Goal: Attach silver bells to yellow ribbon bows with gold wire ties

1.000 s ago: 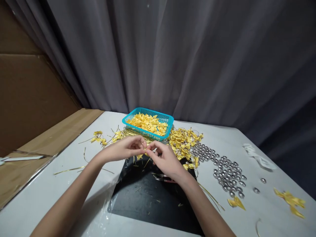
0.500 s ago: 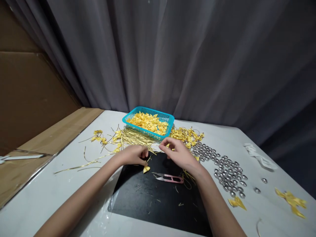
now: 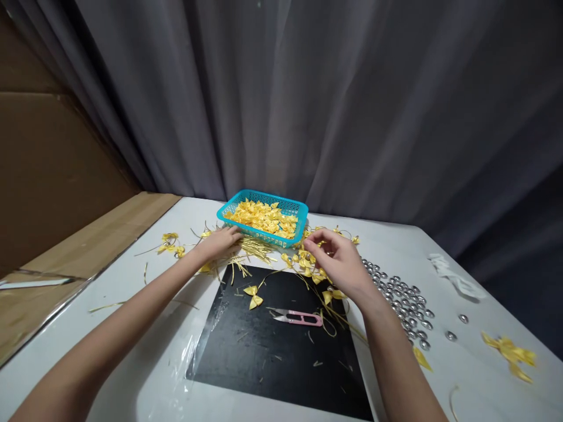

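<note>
My left hand lies with its fingers spread a little over the pile of gold ties, at the front edge of the blue basket. Yellow bows fill much of that basket. To its right, my right hand hovers over more yellow bows with gold ties, thumb and fingertips pinched together; whatever they hold is too small to name. On the black mat lie a single bow with its tie and pink-handled thread snips.
Many silver domed pieces spread right of my right forearm. Further right are a white crumpled item and a yellow ribbon bow. Cardboard borders the table's left side, and a grey curtain hangs behind.
My left hand has left the bow on the mat and moved up and left to the gold ties. My right hand has shifted right and slightly up, over the loose bows.
</note>
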Demonstrator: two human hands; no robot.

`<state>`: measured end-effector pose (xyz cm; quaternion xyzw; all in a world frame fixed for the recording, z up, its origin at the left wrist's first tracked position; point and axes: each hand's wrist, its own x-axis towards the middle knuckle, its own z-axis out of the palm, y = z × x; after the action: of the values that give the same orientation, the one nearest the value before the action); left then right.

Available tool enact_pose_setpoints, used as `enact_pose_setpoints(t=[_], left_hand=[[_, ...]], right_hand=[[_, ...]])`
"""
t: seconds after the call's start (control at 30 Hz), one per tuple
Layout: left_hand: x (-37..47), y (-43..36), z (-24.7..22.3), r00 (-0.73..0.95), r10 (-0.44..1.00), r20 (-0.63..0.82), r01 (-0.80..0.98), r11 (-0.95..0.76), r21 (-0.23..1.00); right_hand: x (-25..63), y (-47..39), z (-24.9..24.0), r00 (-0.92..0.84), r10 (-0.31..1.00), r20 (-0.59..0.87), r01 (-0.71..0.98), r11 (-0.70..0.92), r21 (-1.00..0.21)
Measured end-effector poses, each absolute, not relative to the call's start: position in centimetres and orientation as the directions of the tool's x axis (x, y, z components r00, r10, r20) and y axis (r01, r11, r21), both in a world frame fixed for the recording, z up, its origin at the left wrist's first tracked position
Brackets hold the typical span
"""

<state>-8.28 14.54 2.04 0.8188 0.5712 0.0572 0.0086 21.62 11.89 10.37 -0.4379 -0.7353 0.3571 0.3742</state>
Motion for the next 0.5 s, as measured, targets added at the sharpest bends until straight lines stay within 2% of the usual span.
enact_pose_setpoints(t=[0.23, 0.5], left_hand=[[-8.6, 14.6, 1.8, 0.336, 0.934, 0.119, 0.937, -0.344, 0.053], [-8.5, 14.9, 2.6, 0.291, 0.953, 0.081, 0.948, -0.299, 0.110]], right_hand=[[22.0, 11.8, 10.7, -0.319, 0.900, 0.297, 0.379, 0.408, -0.831], [23.3, 11.6, 11.9, -0.282, 0.907, 0.313, 0.393, 0.406, -0.825]])
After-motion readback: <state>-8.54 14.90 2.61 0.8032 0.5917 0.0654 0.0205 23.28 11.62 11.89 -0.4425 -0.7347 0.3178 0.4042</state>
